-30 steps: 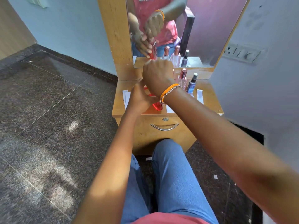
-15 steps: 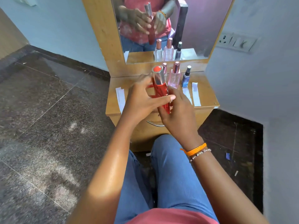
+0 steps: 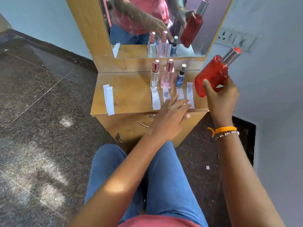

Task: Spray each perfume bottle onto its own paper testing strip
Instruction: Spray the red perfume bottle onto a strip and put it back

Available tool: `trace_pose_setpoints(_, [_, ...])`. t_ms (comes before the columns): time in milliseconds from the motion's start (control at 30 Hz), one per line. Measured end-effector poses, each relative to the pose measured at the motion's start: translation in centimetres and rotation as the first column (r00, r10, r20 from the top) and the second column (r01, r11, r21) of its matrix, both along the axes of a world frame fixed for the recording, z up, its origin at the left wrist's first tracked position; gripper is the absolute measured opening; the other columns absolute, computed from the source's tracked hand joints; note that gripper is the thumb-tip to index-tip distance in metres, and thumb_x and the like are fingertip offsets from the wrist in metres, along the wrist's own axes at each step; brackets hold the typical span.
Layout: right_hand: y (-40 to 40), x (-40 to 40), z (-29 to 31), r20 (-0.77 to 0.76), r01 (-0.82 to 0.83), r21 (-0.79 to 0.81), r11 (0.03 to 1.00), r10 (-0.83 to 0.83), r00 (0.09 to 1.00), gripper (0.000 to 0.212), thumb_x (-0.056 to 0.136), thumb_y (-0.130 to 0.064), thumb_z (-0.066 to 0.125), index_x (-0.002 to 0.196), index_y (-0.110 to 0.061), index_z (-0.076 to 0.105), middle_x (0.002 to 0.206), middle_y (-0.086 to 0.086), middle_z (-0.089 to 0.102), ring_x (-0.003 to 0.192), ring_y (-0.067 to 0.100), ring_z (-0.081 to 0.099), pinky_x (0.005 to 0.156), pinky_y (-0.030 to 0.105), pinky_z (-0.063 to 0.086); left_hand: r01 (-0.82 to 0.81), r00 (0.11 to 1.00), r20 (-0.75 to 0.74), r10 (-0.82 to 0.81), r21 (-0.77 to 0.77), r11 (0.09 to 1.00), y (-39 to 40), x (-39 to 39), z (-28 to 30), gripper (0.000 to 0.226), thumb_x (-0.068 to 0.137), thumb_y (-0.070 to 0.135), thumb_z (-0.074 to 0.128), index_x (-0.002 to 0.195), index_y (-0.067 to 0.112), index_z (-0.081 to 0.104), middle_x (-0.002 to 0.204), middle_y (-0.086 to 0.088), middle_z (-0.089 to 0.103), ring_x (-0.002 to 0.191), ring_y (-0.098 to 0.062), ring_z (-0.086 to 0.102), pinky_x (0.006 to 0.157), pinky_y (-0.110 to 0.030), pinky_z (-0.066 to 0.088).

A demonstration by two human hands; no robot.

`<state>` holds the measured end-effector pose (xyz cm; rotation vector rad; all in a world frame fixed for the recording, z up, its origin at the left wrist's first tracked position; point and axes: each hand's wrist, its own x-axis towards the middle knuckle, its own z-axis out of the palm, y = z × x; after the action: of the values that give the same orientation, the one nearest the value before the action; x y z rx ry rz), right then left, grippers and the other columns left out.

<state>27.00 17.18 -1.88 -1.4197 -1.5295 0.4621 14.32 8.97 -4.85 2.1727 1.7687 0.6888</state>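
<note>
On my feed the right hand (image 3: 220,95) is wrapped around the lower body of the red perfume bottle (image 3: 211,76), fingers clamped on it, and holds it tilted in the air off the right edge of the wooden dresser top (image 3: 131,90), its silver cap (image 3: 230,57) pointing up and to the right. The left hand (image 3: 170,117) reaches flat over the front edge of the top, fingers spread and empty, their tips over the near ends of the paper strips. I see three bottles upright in a row near the mirror (image 3: 164,22): a clear bottle (image 3: 154,76), a pink bottle (image 3: 168,76) and a small blue bottle (image 3: 180,77). A strip lies in front of each, with the rightmost strip (image 3: 190,94) just beside the red bottle. Two spare strips (image 3: 109,99) lie overlapped at the left edge.
</note>
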Motion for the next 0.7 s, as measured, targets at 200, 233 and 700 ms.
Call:
trace_pose_setpoints(200, [2.8, -2.0, -1.3, 0.033, -0.054, -0.018, 0.998, 0.054, 0.998, 0.025, 0.081, -0.025, 0.069, 0.098, -0.007, 0.067, 0.094, 0.007, 0.073, 0.071, 0.010, 0.056, 0.058, 0.002, 0.034, 0.012, 0.987, -0.160, -0.016, -0.026, 1.000, 0.7, 0.7, -1.4, 0.047, 0.098, 0.024, 0.042, 0.143, 0.016, 0.033, 0.153, 0.002, 0.030, 0.147, -0.030, 0.000, 0.117, -0.048, 0.002])
trace_pose_setpoints(233, [3.0, -2.3, -1.5, 0.039, -0.062, -0.017, 0.998, 0.063, 0.997, 0.024, 0.081, -0.025, 0.069, 0.098, -0.009, 0.067, 0.093, 0.006, 0.073, 0.070, 0.011, 0.056, 0.059, 0.005, 0.035, 0.010, 0.985, -0.172, -0.015, -0.032, 0.999, 0.7, 0.7, -1.7, 0.048, 0.097, 0.025, 0.042, 0.144, 0.017, 0.033, 0.153, 0.003, 0.030, 0.147, -0.030, -0.001, 0.117, -0.049, 0.000])
trace_pose_setpoints(700, [4.4, -4.1, -2.7, 0.139, -0.072, 0.025, 0.997, 0.068, 0.988, 0.027, 0.084, -0.029, 0.066, 0.108, -0.015, 0.065, 0.090, 0.000, 0.072, 0.070, 0.013, 0.060, 0.070, 0.029, 0.052, -0.020, 0.984, -0.175, 0.016, -0.021, 1.000, 0.6, 1.1, -1.9, 0.045, 0.098, 0.026, 0.041, 0.142, 0.017, 0.036, 0.152, 0.001, 0.030, 0.146, -0.031, 0.003, 0.115, -0.050, -0.009])
